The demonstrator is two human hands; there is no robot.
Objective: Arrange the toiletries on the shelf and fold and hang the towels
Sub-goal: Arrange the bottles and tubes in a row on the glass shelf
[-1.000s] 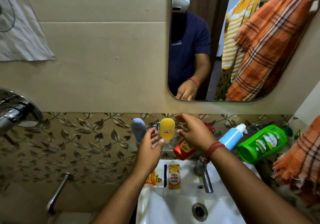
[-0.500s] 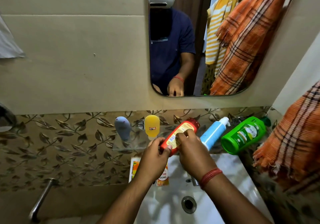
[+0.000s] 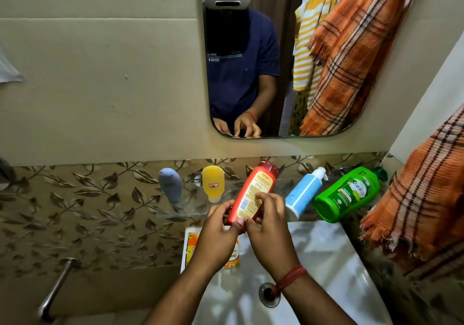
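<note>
A red bottle (image 3: 256, 189) with a yellow label leans over the glass shelf (image 3: 180, 211), its lower end gripped by both hands. My left hand (image 3: 218, 232) holds it from the left, my right hand (image 3: 268, 224) from the right, just above the sink. On the shelf a grey tube (image 3: 170, 185) and a yellow tube (image 3: 213, 183) stand cap-down to the left. A blue and white pump bottle (image 3: 305, 193) and a green bottle (image 3: 347, 194) lie tilted to the right. An orange plaid towel (image 3: 416, 206) hangs at the right edge.
The white sink (image 3: 326, 262) lies below my hands, with orange sachets (image 3: 192, 249) on its left rim. A mirror (image 3: 288, 56) above reflects a person, a yellow striped towel and an orange plaid towel on a rail. A metal pipe (image 3: 56, 289) juts out at lower left.
My hands left the yellow tube standing on the shelf and took hold of the red bottle, raising it steeper. The camera has swung right and closer.
</note>
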